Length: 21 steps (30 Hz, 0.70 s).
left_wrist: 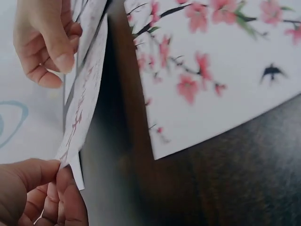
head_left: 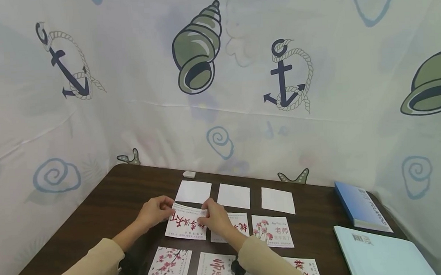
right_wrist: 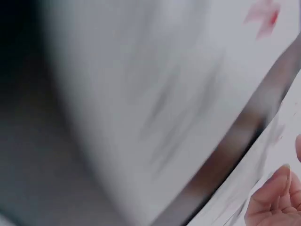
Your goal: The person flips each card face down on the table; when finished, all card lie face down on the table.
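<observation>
Left hand (head_left: pixel 154 213) pinches the left edge of the red-lettered card (head_left: pixel 184 234); the right hand (head_left: pixel 218 220) is at the card's right side, thumb apparently over its face, though whether it truly grips cannot be told. Card is at the left end of the middle row on the table (head_left: pixel 87 227), just near of a blank card (head_left: pixel 193 191) and beside a partly covered neighbour card (head_left: pixel 240 223).

Risks (judged): thin stock may crease if the fingers squeeze or pull unevenly. If the right hand has no firm hold, that side could swing or drop. A low edge or the sleeve (head_left: pixel 264 260) could drag nearby cards out of line.

View comparison: left wrist shows the card tilted and slightly bowed, its corner between thumb and finger, with the blossom card (left_wrist: pixel 225 70) flat on the near side; from the head, the tilt is hard to read. Only the head view gives the full row layout, plus the blue box (head_left: pixel 362 207) at far right. Right wrist is mostly blur; contact unresolved.
</observation>
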Each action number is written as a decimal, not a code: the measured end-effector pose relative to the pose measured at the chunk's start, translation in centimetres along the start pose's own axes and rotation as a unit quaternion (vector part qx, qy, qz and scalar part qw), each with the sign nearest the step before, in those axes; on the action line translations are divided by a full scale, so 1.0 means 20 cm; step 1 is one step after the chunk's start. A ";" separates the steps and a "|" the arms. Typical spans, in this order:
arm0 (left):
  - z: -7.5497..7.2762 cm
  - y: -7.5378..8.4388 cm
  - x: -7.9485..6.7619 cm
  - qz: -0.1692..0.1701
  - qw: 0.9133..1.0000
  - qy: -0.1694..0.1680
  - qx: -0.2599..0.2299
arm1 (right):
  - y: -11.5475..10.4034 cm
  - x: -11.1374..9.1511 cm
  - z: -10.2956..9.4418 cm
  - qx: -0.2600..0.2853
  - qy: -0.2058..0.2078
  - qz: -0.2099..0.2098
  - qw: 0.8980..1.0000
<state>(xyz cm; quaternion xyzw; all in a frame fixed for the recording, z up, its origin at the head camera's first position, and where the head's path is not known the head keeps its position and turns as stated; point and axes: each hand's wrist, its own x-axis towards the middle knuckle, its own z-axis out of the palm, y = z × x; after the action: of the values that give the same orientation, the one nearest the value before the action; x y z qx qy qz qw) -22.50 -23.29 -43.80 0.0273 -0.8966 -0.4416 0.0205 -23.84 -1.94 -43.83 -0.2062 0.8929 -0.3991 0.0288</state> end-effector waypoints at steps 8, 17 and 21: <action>-0.03 0.10 0.00 -0.002 0.998 -0.030 -0.051 | -0.16 -0.07 0.13 0.113 0.003 -0.036 0.993; -0.08 0.21 -0.06 0.046 0.986 -0.092 -0.134 | -0.27 -0.16 0.10 0.180 0.031 -0.071 0.981; -0.08 0.17 -0.07 0.038 0.977 -0.136 -0.159 | -0.28 -0.20 0.08 0.254 0.057 -0.080 0.962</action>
<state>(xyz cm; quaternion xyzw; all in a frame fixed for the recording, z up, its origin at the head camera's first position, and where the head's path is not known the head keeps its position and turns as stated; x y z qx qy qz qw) -21.17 -22.44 -40.17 -0.0704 -0.8099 -0.5766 -0.0812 -17.92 -4.79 -41.32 -0.2400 0.7431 -0.6246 -0.0029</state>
